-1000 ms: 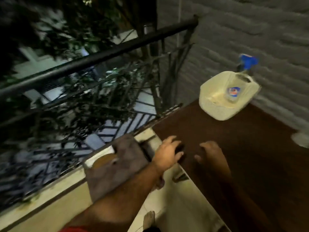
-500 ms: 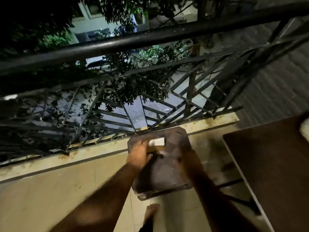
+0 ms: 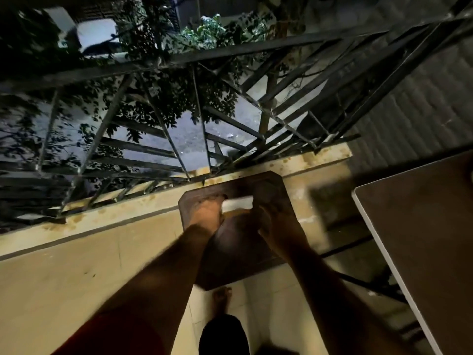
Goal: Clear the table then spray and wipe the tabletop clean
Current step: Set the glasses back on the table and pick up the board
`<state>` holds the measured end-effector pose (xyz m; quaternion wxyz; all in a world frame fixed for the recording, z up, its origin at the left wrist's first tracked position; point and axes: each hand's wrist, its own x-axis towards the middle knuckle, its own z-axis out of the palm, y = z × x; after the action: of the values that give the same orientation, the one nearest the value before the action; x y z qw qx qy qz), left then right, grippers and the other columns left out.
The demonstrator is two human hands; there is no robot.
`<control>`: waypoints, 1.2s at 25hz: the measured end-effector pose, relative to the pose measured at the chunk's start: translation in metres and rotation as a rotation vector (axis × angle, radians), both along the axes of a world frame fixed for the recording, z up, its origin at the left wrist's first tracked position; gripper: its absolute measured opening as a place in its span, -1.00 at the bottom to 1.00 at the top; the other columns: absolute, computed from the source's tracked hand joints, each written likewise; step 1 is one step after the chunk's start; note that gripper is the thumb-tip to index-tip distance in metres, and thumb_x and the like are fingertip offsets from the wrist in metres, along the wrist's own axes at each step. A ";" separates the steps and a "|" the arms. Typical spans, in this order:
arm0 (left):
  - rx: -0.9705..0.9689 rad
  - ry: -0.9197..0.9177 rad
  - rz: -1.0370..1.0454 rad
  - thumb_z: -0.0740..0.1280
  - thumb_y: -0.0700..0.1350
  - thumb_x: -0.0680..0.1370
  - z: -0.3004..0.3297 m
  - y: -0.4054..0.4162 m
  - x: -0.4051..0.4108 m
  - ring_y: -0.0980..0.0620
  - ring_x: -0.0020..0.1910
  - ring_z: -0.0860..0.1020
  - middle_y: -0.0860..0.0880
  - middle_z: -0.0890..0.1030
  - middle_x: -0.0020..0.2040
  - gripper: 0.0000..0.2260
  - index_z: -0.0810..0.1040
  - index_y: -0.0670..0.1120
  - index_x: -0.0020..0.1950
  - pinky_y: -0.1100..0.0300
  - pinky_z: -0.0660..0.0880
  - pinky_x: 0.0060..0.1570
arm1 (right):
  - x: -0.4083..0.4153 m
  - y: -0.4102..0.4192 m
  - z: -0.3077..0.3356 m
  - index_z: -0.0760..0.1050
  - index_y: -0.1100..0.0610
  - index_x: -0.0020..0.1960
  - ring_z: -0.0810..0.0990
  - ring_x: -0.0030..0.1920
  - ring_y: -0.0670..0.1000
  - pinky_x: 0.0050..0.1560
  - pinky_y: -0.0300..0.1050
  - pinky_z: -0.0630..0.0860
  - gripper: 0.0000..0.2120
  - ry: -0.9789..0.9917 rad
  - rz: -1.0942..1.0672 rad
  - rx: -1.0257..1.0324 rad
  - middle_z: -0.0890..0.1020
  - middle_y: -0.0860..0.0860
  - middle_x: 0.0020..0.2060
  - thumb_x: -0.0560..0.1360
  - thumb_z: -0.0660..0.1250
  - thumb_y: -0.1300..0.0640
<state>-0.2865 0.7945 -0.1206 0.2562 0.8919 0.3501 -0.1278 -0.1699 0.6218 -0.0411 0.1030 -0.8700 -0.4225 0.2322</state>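
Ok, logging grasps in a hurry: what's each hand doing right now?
Left hand: grips the brown stool at its handle slot.
Right hand: on the stool, grip cannot be told.

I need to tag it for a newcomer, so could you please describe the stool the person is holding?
Start at the black balcony railing and drop to the cream ledge beneath it. The stool is right there, left of the brown table: dark brown and squarish, with a slot in its seat, gripped by the left hand and the right hand.
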 end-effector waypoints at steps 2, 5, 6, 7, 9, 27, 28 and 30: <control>0.017 -0.088 -0.058 0.40 0.04 0.49 0.021 -0.009 0.007 -0.07 0.22 0.53 -0.05 0.58 0.25 -0.59 0.49 0.06 0.32 0.16 0.33 0.24 | 0.003 -0.005 0.010 0.24 0.04 0.50 0.33 0.43 0.15 0.40 0.01 0.28 -0.29 -0.017 -0.016 -0.017 0.36 0.10 0.45 0.42 0.42 0.01; 0.014 -0.191 -0.279 0.44 0.09 0.44 0.074 -0.034 0.033 -0.04 0.23 0.53 -0.03 0.57 0.25 -0.55 0.51 0.04 0.30 0.16 0.37 0.24 | 0.014 -0.021 0.045 0.19 0.07 0.51 0.35 0.38 0.18 0.30 0.08 0.41 -0.18 -0.057 -0.038 -0.006 0.33 0.11 0.45 0.36 0.47 -0.01; -0.001 -0.236 -0.347 0.43 0.12 0.43 0.093 -0.046 0.047 0.00 0.21 0.55 0.00 0.57 0.24 -0.57 0.51 0.07 0.28 0.17 0.43 0.23 | 0.020 -0.032 0.061 0.20 0.07 0.50 0.36 0.36 0.18 0.27 0.09 0.44 -0.17 -0.090 -0.039 -0.001 0.35 0.10 0.43 0.34 0.48 -0.02; -0.032 -0.280 -0.396 0.42 0.16 0.42 0.112 -0.058 0.060 0.05 0.16 0.56 0.03 0.57 0.20 -0.59 0.51 0.10 0.23 0.17 0.48 0.18 | 0.026 -0.045 0.075 0.22 0.06 0.49 0.38 0.34 0.18 0.25 0.09 0.43 -0.20 -0.126 -0.038 0.000 0.39 0.09 0.40 0.34 0.47 -0.04; 0.009 -0.331 -0.494 0.39 0.21 0.42 0.158 -0.094 0.090 0.10 0.09 0.56 0.09 0.58 0.12 -0.65 0.49 0.14 0.15 0.14 0.52 0.07 | 0.043 -0.086 0.106 0.33 0.02 0.42 0.46 0.27 0.18 0.19 0.09 0.45 -0.36 -0.180 -0.091 0.023 0.51 0.08 0.28 0.38 0.39 -0.08; -0.141 -0.435 -1.315 0.50 0.07 0.38 0.259 -0.639 0.244 0.07 0.21 0.49 0.10 0.53 0.23 -0.47 0.47 0.12 0.32 0.15 0.42 0.22 | 0.039 -0.656 0.213 0.46 -0.08 0.26 0.55 0.16 0.09 0.08 -0.01 0.53 -0.55 -0.208 -1.123 0.037 0.58 -0.03 0.15 0.38 0.40 -0.10; -0.147 -0.420 -1.352 0.49 0.07 0.39 0.258 -0.658 0.249 0.07 0.22 0.48 0.09 0.52 0.25 -0.47 0.46 0.11 0.34 0.15 0.40 0.22 | 0.038 -0.671 0.210 0.46 -0.11 0.27 0.55 0.16 0.09 0.07 0.00 0.54 -0.53 -0.208 -1.154 0.021 0.57 -0.03 0.15 0.38 0.40 -0.13; -0.184 -0.398 -1.417 0.50 0.04 0.39 0.253 -0.694 0.269 0.07 0.19 0.50 0.08 0.52 0.22 -0.47 0.47 0.08 0.33 0.19 0.40 0.17 | 0.045 -0.702 0.204 0.46 -0.11 0.28 0.52 0.17 0.10 0.07 0.04 0.54 -0.51 -0.217 -1.218 -0.002 0.54 0.00 0.16 0.37 0.40 -0.14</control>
<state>-0.0179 0.1000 0.1321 0.2449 0.8852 -0.3744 -0.1272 -0.1250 -0.0798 0.1627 0.1729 -0.9737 0.1424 0.0422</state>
